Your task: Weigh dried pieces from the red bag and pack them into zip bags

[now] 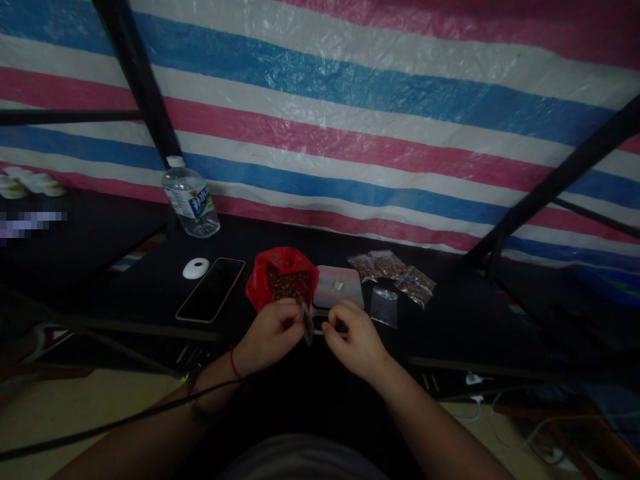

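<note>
My left hand (269, 335) is closed around a small clear plastic bag (305, 320), gripping it near its top edge. My right hand (350, 337) is pinched shut just right of that bag; what its fingers hold is hidden. Both hands hover at the near edge of the black table (450, 313). Right behind them a red plastic bag (281, 275) lies open with brown seeds inside. A small silver scale (339, 285) sits beside it, to the right.
Several small filled clear bags (393, 270) and an empty one (385, 307) lie right of the scale. A phone (211, 289), a white oval case (195, 268) and a water bottle (190, 199) stand at left. A striped tarp (350, 120) hangs behind.
</note>
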Action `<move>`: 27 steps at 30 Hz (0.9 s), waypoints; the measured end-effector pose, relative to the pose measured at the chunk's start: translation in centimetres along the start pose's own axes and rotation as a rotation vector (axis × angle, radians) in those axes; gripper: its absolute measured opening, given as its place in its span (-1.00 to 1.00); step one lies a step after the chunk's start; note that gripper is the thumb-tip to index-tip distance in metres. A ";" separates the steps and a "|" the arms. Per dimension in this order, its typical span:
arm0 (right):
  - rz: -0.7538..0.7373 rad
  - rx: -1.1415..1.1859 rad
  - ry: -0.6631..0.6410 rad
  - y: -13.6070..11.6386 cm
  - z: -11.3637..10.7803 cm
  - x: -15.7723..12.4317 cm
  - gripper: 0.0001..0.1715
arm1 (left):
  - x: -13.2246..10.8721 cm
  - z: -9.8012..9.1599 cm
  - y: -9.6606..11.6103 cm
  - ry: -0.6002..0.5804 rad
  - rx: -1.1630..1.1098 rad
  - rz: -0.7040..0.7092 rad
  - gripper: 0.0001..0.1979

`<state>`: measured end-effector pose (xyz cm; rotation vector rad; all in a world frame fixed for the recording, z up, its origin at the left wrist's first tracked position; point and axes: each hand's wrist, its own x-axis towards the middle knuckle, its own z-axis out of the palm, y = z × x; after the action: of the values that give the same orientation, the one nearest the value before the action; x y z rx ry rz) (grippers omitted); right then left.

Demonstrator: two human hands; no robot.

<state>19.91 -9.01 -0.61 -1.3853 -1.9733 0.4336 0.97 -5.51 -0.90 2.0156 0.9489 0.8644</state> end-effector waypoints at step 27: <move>0.266 0.457 0.082 3.9 3.1 3.6 -0.68 | 1.2 -2.3 -4.9 0.339 0.394 0.192 -0.55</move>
<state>19.71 -3.85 -4.01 -1.3379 -1.5034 0.8749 -1.93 -1.48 -3.48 2.3698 1.2004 1.2298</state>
